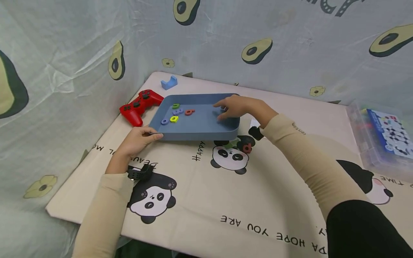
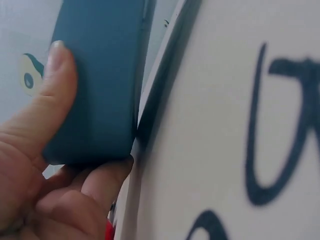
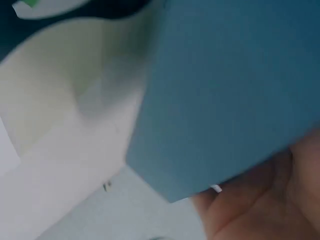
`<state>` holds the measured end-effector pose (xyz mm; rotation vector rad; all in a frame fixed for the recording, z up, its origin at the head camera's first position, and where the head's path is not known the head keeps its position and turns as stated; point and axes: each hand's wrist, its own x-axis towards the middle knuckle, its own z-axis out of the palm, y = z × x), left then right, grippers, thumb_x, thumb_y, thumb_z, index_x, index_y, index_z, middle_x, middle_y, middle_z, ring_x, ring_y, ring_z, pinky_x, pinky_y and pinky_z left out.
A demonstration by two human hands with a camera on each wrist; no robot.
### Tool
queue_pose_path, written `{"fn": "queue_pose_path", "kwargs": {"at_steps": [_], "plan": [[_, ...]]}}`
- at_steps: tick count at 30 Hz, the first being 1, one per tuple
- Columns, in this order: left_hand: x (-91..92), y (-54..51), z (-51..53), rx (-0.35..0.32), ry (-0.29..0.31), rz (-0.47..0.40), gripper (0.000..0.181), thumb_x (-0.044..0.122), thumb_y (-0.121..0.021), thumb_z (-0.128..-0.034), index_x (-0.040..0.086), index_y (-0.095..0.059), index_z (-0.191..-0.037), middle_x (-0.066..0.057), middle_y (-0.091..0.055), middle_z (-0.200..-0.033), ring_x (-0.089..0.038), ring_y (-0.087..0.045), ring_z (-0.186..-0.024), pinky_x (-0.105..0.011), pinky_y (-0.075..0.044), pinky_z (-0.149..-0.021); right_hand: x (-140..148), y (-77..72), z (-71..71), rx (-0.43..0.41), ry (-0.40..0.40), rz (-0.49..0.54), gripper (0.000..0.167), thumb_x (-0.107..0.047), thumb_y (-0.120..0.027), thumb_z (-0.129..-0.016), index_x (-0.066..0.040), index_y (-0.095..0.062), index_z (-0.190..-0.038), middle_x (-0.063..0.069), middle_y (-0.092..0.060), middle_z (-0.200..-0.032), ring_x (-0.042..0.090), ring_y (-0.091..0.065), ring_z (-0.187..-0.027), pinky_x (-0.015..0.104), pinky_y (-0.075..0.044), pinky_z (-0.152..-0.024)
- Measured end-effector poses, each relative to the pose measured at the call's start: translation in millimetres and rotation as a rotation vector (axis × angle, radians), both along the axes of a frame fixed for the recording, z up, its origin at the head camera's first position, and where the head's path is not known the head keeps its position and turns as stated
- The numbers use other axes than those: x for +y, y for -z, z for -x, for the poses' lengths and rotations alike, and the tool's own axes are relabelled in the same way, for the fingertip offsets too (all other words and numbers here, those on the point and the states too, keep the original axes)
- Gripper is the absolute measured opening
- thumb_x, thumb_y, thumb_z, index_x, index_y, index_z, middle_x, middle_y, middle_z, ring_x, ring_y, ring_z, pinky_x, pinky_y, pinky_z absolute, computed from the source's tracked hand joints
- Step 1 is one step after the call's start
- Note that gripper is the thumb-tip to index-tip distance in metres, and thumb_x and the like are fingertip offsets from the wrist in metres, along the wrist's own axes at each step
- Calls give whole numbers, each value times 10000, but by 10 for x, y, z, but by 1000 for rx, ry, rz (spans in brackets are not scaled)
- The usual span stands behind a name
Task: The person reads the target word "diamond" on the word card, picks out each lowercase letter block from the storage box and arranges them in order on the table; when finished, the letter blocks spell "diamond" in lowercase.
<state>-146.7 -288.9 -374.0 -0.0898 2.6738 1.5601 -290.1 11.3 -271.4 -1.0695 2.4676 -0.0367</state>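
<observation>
Head: the left hand [image 1: 137, 140] grips the near corner of a blue tray [image 1: 206, 125] beside a red controller [image 1: 138, 104]; the right hand [image 1: 235, 106], loosely spread, nothing visibly held, reaches over the opposite end. Left wrist: thumb [image 2: 59, 82] and fingers clasp the tray. Right wrist: fingertips hidden.

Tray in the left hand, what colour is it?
The tray is greyish blue, best seen in the head view.

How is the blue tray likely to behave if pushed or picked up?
The blue tray is probably stiff: its walls stand straight. Its broad, low shape suggests sliding rather than rolling. If tilted, the small coloured pieces inside would likely slide.
</observation>
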Motion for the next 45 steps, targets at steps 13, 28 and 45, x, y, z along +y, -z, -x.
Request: {"fn": "queue_pose_path", "kwargs": {"at_steps": [13, 28, 45], "plan": [[-20, 41, -23, 2, -45, -218, 193, 133, -694, -868, -50, -688, -929, -139, -552, -952, -247, -422, -1035, -253, -450, -748, -37, -76, 1, -10, 3, 111, 519, -255, -567, -956, -29, -442, -1406, 204, -496, -1346, 296, -457, -1251, 417, -373, -1014], [-35, -5, -30, -77, 58, -72, 380, 238, -776, -790, -30, -707, -1050, -180, -198, -1533, -317, -92, -1418, -485, -275, -1069, -129, 118, -55, -146, -31, -16, 559, -288, -549, -959, -78, -382, -1450, 204, -421, -1410, 303, -395, -1299, 459, -331, -1038], [-36, -40, -20, 4, -15, -50, 360, 190, -784, -785, -74, -696, -1013, -209, -323, -1470, -327, -167, -1401, -462, -265, -1077, -126, 177, -23, -95, -35, 30, 508, -249, -518, -978, -51, -401, -1431, 188, -409, -1419, 322, -390, -1293, 459, -337, -1029]]}}
